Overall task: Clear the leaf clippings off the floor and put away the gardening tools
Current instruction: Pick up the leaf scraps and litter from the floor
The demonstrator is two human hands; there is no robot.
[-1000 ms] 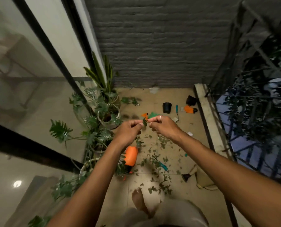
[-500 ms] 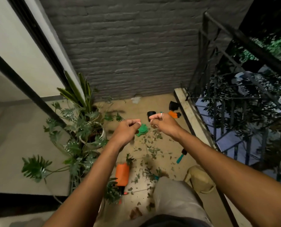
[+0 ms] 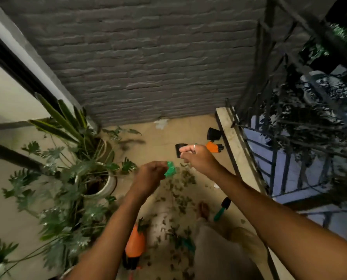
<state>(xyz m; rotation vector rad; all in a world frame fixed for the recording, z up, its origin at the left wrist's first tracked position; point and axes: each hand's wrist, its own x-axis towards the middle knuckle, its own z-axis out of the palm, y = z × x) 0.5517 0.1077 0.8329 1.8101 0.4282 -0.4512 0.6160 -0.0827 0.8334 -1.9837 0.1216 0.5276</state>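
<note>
Beige tiled balcony floor [image 3: 188, 126]: dry green leaf clippings [image 3: 180, 178] lie scattered, teal-handled hand tool [image 3: 222, 209] and orange-and-black glove [image 3: 214, 146] lie out, so clearing appears barely begun; left hand [image 3: 150, 174] and right hand [image 3: 199, 158] hover above, fingers curled, contents indiscernible.

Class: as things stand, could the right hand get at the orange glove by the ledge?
Probably yes, with a stoop: the orange glove lies uncovered on the floor beyond the right hand, with only a black pot beside it.
</note>
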